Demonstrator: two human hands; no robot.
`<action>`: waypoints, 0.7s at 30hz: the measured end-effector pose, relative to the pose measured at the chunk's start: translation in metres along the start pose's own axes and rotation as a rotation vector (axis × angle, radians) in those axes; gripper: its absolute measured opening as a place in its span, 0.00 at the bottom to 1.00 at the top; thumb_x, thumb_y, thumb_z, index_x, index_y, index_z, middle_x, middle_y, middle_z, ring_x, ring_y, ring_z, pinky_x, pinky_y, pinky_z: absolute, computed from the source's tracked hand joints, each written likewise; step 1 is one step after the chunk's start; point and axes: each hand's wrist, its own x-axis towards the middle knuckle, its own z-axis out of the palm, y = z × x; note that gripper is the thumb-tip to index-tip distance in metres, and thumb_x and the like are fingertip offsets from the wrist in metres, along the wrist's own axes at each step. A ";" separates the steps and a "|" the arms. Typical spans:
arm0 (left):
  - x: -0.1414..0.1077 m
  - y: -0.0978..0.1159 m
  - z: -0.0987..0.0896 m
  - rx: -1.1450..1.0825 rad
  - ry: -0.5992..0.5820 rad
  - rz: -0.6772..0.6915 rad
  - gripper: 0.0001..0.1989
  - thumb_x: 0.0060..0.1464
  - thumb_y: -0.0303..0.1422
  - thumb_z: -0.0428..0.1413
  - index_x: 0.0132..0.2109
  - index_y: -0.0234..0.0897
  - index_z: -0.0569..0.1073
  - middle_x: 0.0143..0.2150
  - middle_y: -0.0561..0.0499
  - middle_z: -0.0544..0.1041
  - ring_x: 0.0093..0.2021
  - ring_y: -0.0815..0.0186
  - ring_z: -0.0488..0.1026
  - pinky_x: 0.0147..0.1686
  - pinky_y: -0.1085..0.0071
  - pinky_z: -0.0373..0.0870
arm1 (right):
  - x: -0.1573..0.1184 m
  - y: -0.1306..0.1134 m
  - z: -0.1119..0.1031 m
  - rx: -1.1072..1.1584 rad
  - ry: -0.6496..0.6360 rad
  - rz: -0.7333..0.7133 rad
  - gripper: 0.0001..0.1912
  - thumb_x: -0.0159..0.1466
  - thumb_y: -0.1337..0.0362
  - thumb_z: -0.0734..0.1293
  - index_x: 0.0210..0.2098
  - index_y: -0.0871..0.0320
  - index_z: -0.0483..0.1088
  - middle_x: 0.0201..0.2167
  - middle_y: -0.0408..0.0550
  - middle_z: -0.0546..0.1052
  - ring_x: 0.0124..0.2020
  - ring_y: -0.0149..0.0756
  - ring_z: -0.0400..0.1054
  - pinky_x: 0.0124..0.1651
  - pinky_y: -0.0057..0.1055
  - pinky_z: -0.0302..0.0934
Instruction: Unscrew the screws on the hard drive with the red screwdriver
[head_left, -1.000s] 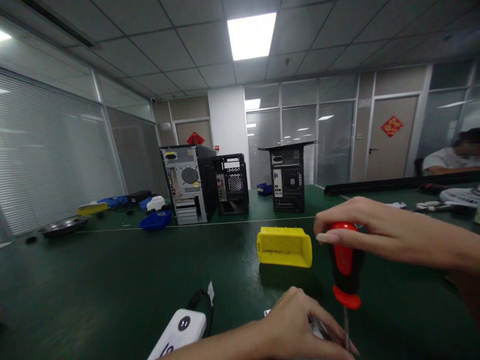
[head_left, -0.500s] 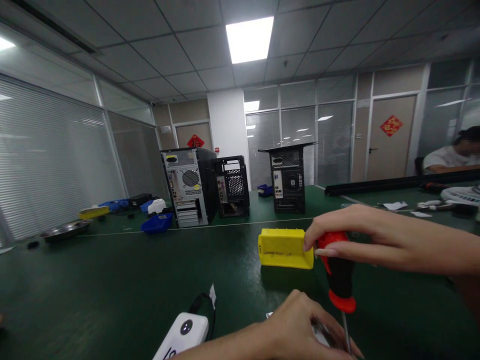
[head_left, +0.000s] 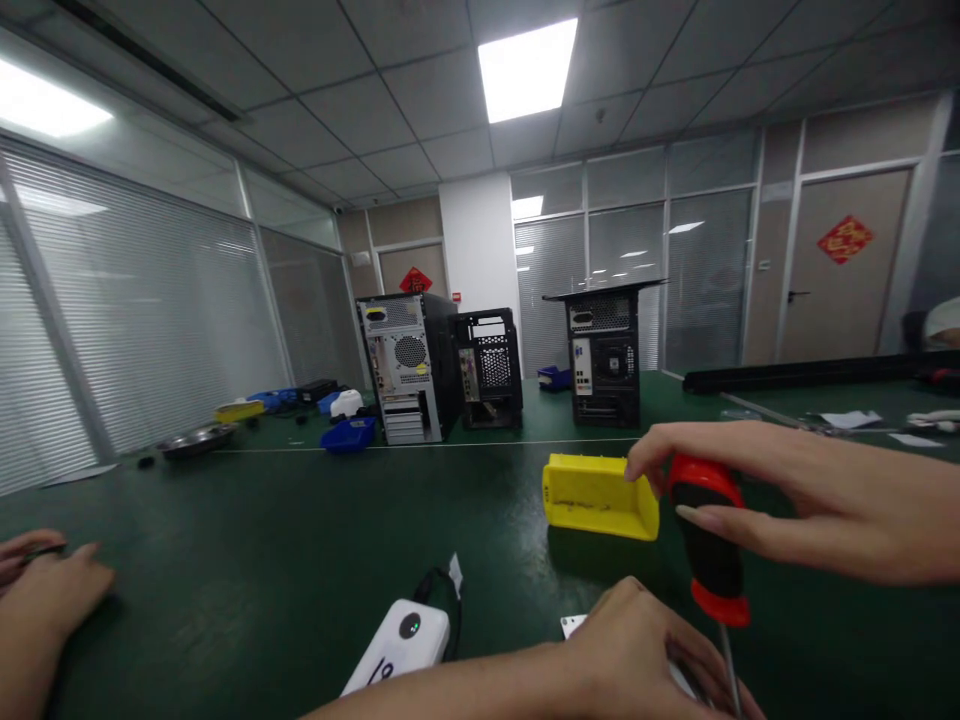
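Observation:
My right hand (head_left: 795, 495) grips a red-and-black screwdriver (head_left: 709, 530) by its handle, thumb and fingers around the top. Its shaft points down and slightly right, and the tip drops out of sight at the bottom edge. Below it, my left hand (head_left: 630, 650) is curled over a silvery metal part, mostly covered by the fingers. A pale corner with small holes (head_left: 572, 626) shows beside this hand; whether it belongs to the same part I cannot tell. Just beyond both hands, a yellow bin (head_left: 600, 500) lies with its open side toward me.
Left of my forearm lies a white power bank (head_left: 401, 645) with a black cable. Another person's hands (head_left: 56, 585) hold a small dark thing at far left. Computer cases (head_left: 409, 370) stand across the green table (head_left: 262, 540), near a blue bin (head_left: 349, 434) and metal bowl (head_left: 196, 440).
The view has turned left, so everything sits further right and another person's hands have come into view. Both my hands keep their grip; the screwdriver stays upright over the left hand.

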 end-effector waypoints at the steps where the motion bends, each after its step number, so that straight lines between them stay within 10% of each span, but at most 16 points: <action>1: 0.000 -0.001 0.000 -0.002 -0.004 0.018 0.33 0.47 0.61 0.59 0.43 0.36 0.84 0.40 0.45 0.85 0.43 0.56 0.82 0.42 0.72 0.71 | -0.002 0.003 0.001 0.007 0.001 0.007 0.20 0.66 0.51 0.63 0.55 0.46 0.71 0.49 0.46 0.80 0.47 0.45 0.76 0.45 0.35 0.72; 21: 0.000 -0.006 -0.005 0.019 -0.084 -0.026 0.25 0.51 0.58 0.59 0.45 0.45 0.83 0.43 0.55 0.84 0.46 0.62 0.81 0.47 0.75 0.71 | -0.015 0.030 -0.006 0.013 -0.001 0.112 0.22 0.61 0.46 0.68 0.53 0.38 0.72 0.49 0.43 0.79 0.48 0.49 0.75 0.46 0.40 0.74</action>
